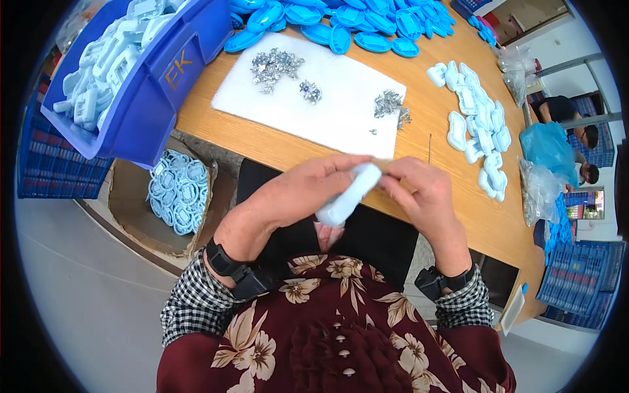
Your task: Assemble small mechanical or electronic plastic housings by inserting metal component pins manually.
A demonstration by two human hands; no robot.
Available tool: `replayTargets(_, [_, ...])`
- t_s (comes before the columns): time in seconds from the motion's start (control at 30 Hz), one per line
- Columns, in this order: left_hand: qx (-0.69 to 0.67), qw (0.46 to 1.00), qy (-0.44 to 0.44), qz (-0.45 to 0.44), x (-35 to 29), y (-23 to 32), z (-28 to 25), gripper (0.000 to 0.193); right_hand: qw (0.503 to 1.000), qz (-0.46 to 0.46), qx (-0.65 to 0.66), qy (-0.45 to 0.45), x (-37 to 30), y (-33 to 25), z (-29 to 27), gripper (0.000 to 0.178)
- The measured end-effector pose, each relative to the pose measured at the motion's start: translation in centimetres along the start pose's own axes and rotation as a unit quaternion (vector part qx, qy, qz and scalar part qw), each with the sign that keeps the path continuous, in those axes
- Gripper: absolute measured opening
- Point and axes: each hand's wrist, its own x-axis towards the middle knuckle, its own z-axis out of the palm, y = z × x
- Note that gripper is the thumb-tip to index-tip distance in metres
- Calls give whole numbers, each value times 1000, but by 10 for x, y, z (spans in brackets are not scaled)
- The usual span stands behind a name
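A light blue plastic casing point(350, 196), slightly blurred, is held above the table's near edge by my left hand point(304, 190). The fingers of that hand wrap its far side. My right hand point(424, 196) is pinched close to the casing's upper right end; what lies between its fingertips is hidden. Beyond both hands is a white foam mat point(334, 82) bearing small shiny metal parts: a larger heap point(276, 67) at left, a small cluster point(310, 93) in the middle and another heap point(388, 103) by the right edge. A thin rod point(430, 150) lies right of the mat.
More light blue casings point(483, 118) spread across the wooden table's right side. Glossy blue oval parts point(373, 25) are piled at the back. At left, a blue bin point(147, 98) holds pale casings; below it, a cardboard box point(124, 209) contains light blue rings. People are in the right background.
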Motion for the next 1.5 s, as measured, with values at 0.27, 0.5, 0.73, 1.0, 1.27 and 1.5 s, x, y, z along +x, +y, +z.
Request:
replayTargets(0.27, [66,937,225,259,18,-2,9,34,856,250,451,39,6,-25,35,32])
replayTargets(0.5, [203,957,121,167,-17,41,-27,45,937,170,255,-166,40,-10,1,34])
replayTargets(0.73, [-10,999,3,41,-53,45,-54,57,977,45,137,-159,117,-12,12,27])
replayTargets(1.0, [-189,978,10,92,-64,19,-63,61,969,-201,-111,-91,185,14,90,20])
replayTargets(1.27, [-288,947,14,143,-59,11,-77,54,958,-168,-182,-147,173,2,78,11])
replayTargets(1.5, [-299,942,35,150,-54,14,-80,51,956,-79,-217,-181,162,-11,60,16])
